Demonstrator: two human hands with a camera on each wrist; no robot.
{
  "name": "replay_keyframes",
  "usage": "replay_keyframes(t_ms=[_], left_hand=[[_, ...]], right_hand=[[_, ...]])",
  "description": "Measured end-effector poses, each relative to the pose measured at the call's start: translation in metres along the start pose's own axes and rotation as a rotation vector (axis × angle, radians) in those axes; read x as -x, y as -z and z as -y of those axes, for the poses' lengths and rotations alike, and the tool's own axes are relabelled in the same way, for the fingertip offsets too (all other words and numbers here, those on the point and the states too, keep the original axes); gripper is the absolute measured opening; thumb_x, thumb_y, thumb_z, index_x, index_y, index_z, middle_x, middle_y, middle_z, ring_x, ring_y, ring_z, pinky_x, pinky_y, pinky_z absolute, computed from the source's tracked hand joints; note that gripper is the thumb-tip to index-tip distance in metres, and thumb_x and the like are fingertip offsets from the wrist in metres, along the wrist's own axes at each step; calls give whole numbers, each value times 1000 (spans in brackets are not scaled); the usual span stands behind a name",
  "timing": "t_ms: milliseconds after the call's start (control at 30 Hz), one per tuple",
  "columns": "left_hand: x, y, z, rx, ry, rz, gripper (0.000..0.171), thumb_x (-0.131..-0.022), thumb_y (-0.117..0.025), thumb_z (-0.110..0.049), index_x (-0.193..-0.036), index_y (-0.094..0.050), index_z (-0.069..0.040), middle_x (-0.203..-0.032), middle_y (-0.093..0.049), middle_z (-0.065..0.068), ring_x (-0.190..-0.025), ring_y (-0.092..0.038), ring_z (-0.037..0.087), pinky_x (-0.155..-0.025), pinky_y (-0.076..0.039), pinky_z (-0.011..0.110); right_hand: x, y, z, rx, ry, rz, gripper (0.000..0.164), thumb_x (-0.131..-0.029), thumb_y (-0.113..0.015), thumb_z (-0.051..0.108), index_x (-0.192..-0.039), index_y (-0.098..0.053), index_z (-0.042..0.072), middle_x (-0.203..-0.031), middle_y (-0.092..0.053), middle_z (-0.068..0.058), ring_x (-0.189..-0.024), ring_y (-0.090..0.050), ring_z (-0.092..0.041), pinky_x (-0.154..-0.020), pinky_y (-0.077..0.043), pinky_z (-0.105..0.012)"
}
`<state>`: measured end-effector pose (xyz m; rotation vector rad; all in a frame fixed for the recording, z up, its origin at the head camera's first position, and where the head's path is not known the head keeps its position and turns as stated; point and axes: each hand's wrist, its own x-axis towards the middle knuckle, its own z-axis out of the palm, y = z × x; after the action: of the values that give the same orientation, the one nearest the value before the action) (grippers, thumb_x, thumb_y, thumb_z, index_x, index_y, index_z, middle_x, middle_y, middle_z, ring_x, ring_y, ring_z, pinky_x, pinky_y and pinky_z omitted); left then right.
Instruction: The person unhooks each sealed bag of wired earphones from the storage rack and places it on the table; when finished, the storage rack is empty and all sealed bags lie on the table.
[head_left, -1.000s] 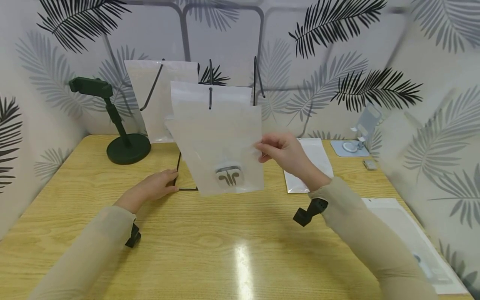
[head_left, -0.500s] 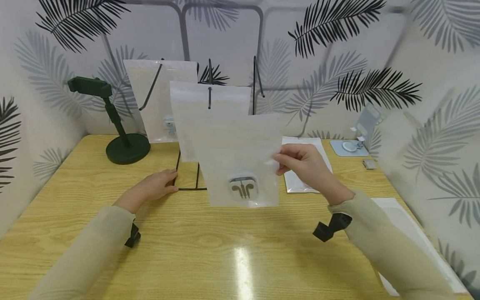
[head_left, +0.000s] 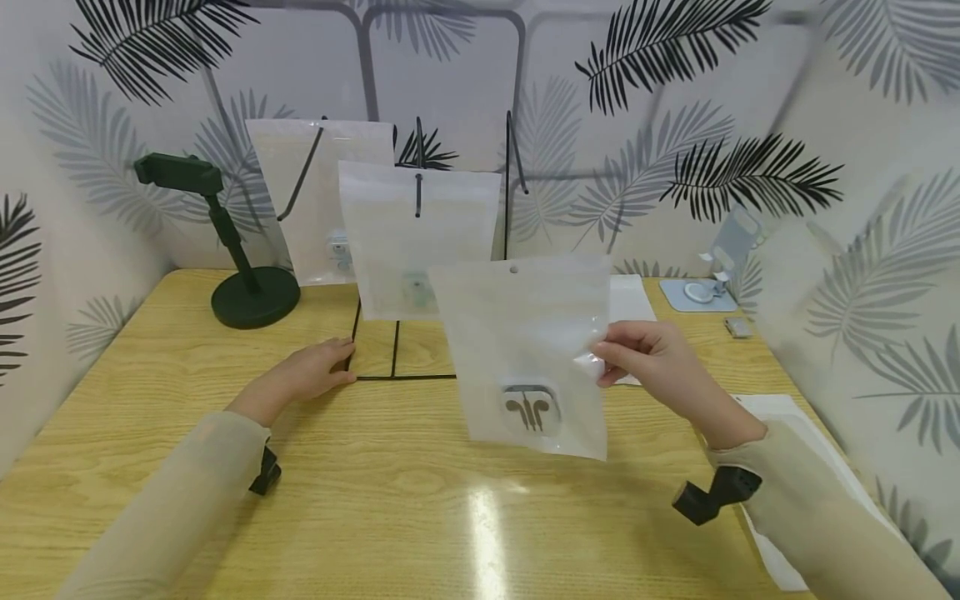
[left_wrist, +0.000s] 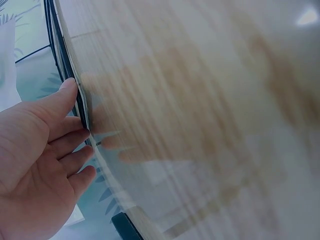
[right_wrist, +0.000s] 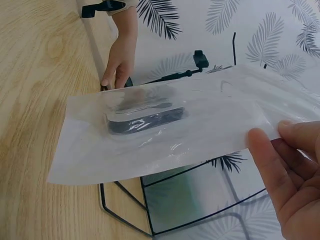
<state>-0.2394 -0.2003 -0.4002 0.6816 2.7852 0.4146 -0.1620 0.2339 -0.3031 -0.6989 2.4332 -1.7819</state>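
My right hand pinches the right edge of a translucent zip bag between thumb and fingers, holding it up above the table. Inside its lower part are wired earphones in a small case. A small hang hole shows near the bag's top. My left hand holds the left front corner of a black wire display rack at its base; in the left wrist view, the thumb and fingertips meet its black wire. Two more bags hang from the rack's hooks, a front bag and a left bag.
A dark green phone stand stands at the back left. At the back right are a pale blue phone stand and a small grey block. A white bag lies behind my right hand, another flat bag under the right forearm.
My right hand has drawn the earphone bag down and to the right, away from the rack, uncovering the front hanging bag. My left hand has stayed at the rack's base.
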Motion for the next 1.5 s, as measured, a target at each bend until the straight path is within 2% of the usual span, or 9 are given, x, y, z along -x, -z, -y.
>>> replay_keyframes(t_ms=[167, 300, 467, 700, 1000, 1167, 1267, 1367, 1500], left_hand=[[0, -1, 0, -2, 2, -1, 57, -94, -55, -20, -136, -34, 12, -139, -29, 32, -128, -27, 45, -103, -24, 53], [0, 1, -1, -6, -6, -7, 56, -94, -55, -19, -135, -34, 13, -138, -30, 32, -127, -28, 45, -103, -25, 53], [1, 2, -3, 3, -2, -3, 57, -94, -55, -19, -135, -34, 13, -139, -30, 32, -127, -27, 45, -103, -24, 53], [1, 2, -3, 13, 3, -1, 57, -94, -55, -19, -136, -34, 13, -139, -29, 32, -128, -27, 45, -103, -24, 53], [1, 1, -1, 19, 3, -5, 57, -94, -55, -19, -136, -33, 12, -140, -29, 31, -128, -27, 45, -103, -24, 53], [1, 1, -1, 23, 8, -2, 57, -94, -55, -19, -137, -32, 12, -140, -28, 31, -129, -26, 44, -103, -23, 53], [1, 2, -1, 22, 7, -2, 57, -94, -55, -19, -136, -33, 12, -140, -28, 31, -129, -26, 44, -103, -24, 53], [2, 2, -2, 26, 8, 0, 57, -94, -55, -19, -136, -33, 12, -140, -28, 31, -129, -26, 44, -103, -23, 53], [2, 2, -2, 27, 8, 2, 57, -94, -55, -19, -136, -33, 12, -140, -28, 31, -129, -26, 44, -103, -23, 53]], right_hand=[[14, 8, -5, -29, 8, 8, 12, -90, -55, -2, -92, -66, -7, -77, -66, -4, -61, -64, -15, -61, -55, -30], [23, 16, -9, -58, 12, 24, 16, -90, -55, -3, -88, -69, 3, -75, -65, -4, -59, -64, -16, -59, -55, -30], [35, 24, -15, -85, -8, 36, 19, -90, -54, -5, -88, -69, 6, -75, -64, -6, -58, -63, -15, -57, -54, -30], [52, 35, -25, -115, -79, 18, 21, -91, -53, -4, -91, -69, 8, -80, -63, -5, -62, -63, -15, -58, -54, -28], [74, 53, -40, -231, -132, 37, 27, -91, -48, -9, -90, -69, 9, -78, -64, -1, -61, -61, -12, -56, -54, -26], [84, 62, -51, -215, -208, 82, 29, -91, -48, -8, -87, -68, 13, -74, -64, 2, -58, -60, -10, -54, -53, -26], [87, 68, -58, -168, -285, 128, 25, -93, -48, -4, -90, -67, 12, -74, -64, 1, -60, -61, -11, -56, -54, -27], [90, 72, -62, -83, -389, 156, 14, -94, -51, 3, -97, -65, 3, -74, -64, -1, -62, -60, -12, -58, -54, -29], [91, 76, -70, 0, -517, 180, 25, -93, -54, 11, -103, -57, -12, -73, -62, -4, -63, -59, -13, -59, -54, -31]])
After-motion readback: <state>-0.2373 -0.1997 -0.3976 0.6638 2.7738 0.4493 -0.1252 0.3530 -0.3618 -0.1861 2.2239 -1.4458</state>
